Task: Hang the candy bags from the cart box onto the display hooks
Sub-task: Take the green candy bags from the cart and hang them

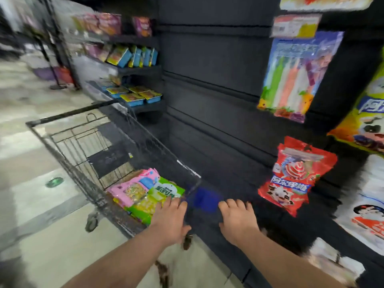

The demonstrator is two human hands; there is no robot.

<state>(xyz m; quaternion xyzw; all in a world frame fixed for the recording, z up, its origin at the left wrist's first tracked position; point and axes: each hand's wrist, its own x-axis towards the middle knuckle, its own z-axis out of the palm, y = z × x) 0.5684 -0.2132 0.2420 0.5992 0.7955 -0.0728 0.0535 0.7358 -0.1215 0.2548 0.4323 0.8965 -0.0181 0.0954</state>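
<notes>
Pink and green candy bags [145, 194] lie in a cardboard box inside the wire cart [87, 163] at the lower left. My left hand [171, 220] is palm down at the cart's near end, fingertips touching the green bag [166, 189], gripping nothing. Just to the right, beside a blurred blue patch [204, 199] on the cart's edge, my right hand [238, 220] hovers palm down, fingers loosely curled and empty. On the dark display panel [207, 100] to the right hangs a red candy bag [295, 175]. Its hook is hidden by blur.
A blue bag of coloured sticks [295, 75] and yellow and white bags [365, 125] hang at the right. Side shelves [137, 69] with blue and yellow packs stand behind the cart. The pale aisle floor [31, 183] lies left. The whole view is motion-blurred.
</notes>
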